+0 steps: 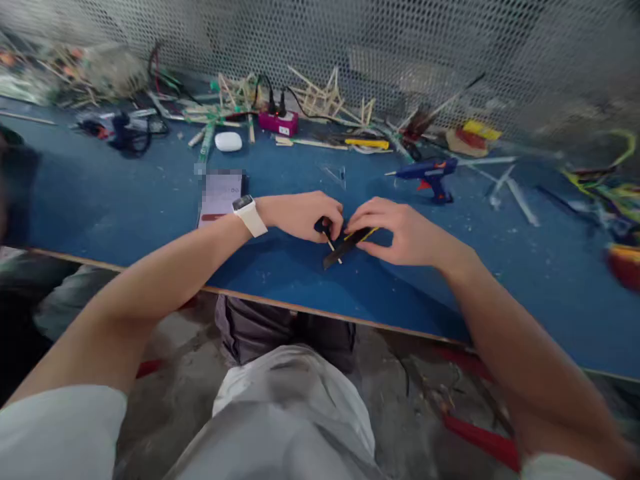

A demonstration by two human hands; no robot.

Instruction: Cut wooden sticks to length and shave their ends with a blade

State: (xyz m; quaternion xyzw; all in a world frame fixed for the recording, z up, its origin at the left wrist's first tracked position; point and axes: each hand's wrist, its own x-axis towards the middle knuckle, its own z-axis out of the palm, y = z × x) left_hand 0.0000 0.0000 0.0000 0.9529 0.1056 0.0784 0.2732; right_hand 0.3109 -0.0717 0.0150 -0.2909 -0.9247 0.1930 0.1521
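Observation:
My left hand (313, 215), with a white-strapped watch on its wrist, is closed around a thin pale stick (333, 250) and something black at the fingers. The stick points down over the blue table (280, 270). In my right hand (395, 230) is a dark flat strip (343, 251) with a yellow edge, pinched between thumb and fingers. The strip slants down to the left and crosses the stick. Its exact kind is too small to tell.
Beyond my hands lie a blue glue gun (433, 175), a magenta power socket (279, 124), a white case (229, 141) and a yellow-handled tool (367, 143). A phone (220, 193) rests by my left wrist. Stick structures line the mesh wall (300, 40).

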